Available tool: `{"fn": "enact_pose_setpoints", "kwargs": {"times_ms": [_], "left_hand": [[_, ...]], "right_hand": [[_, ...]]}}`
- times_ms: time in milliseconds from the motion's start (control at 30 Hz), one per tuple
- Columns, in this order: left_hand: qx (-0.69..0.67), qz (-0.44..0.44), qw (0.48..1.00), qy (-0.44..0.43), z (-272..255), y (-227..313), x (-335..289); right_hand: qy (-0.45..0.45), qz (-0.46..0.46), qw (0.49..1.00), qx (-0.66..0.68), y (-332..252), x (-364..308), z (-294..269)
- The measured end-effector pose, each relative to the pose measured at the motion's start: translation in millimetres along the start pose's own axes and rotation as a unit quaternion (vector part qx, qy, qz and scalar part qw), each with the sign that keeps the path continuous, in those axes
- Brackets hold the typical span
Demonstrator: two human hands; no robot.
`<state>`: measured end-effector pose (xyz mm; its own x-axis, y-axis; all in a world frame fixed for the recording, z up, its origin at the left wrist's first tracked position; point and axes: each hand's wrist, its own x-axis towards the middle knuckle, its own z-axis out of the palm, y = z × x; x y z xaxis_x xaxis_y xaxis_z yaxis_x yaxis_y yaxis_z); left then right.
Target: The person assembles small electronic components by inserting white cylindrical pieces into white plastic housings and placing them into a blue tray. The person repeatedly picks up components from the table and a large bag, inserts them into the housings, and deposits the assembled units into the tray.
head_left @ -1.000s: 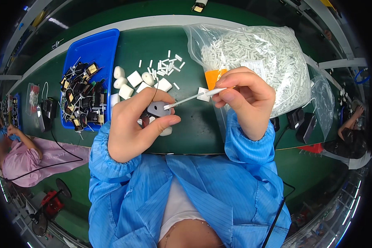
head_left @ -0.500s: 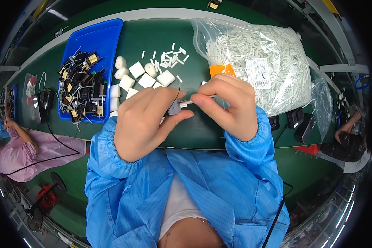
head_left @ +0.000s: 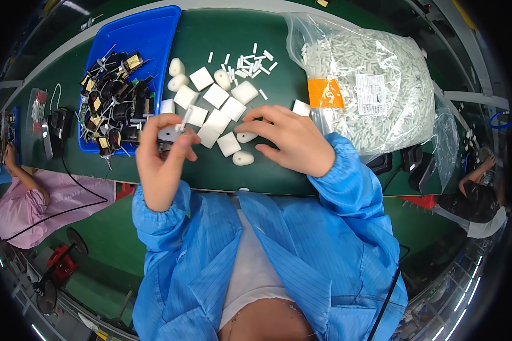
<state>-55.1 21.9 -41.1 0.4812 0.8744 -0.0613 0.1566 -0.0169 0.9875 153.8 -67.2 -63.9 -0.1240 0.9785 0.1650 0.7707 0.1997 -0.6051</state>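
My left hand (head_left: 164, 156) is closed around a small grey electronic part (head_left: 168, 134), beside the near right corner of a blue bin (head_left: 164, 34). A thin white tube (head_left: 186, 118) sticks up from that part; fingers hide the rest. My right hand (head_left: 290, 139) hovers low over the table with its fingers apart. Its fingertips reach over a rounded white block (head_left: 245, 137), and whether they touch it I cannot tell. More white foam-like blocks (head_left: 215, 95) lie between and beyond my hands, some with a hole through them.
Dark wired components (head_left: 116, 102) fill the blue bin. Short white tubes (head_left: 255, 65) lie scattered beyond the blocks. A big clear bag (head_left: 375, 85) of such tubes stands at the right, black devices (head_left: 421, 170) near it. Co-workers sit far left (head_left: 28, 199) and far right (head_left: 478, 193).
My hands have parted. The left has moved left toward the bin with the grey part; the right has let go of the white tube and come over the blocks. The view has shifted slightly.
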Motion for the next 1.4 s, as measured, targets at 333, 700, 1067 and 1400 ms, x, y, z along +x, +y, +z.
{"fn": "enact_pose_setpoints", "kwargs": {"times_ms": [333,700,1067,1400], "left_hand": [[-0.037,-0.077,0.993,-0.082,19,5,7],[-0.207,-0.029,0.955,-0.212,55,23,22],[-0.152,0.114,0.97,-0.154,83,23,21],[0.014,0.165,0.981,-0.1,86,32,19]], "right_hand": [[0.001,-0.009,1.0,-0.005,16,1,25],[0.18,0.159,0.85,0.469,-21,-16,-38],[0.289,0.115,0.749,0.584,-8,-30,-31],[0.237,0.065,0.865,0.437,0,-23,-28]]}}
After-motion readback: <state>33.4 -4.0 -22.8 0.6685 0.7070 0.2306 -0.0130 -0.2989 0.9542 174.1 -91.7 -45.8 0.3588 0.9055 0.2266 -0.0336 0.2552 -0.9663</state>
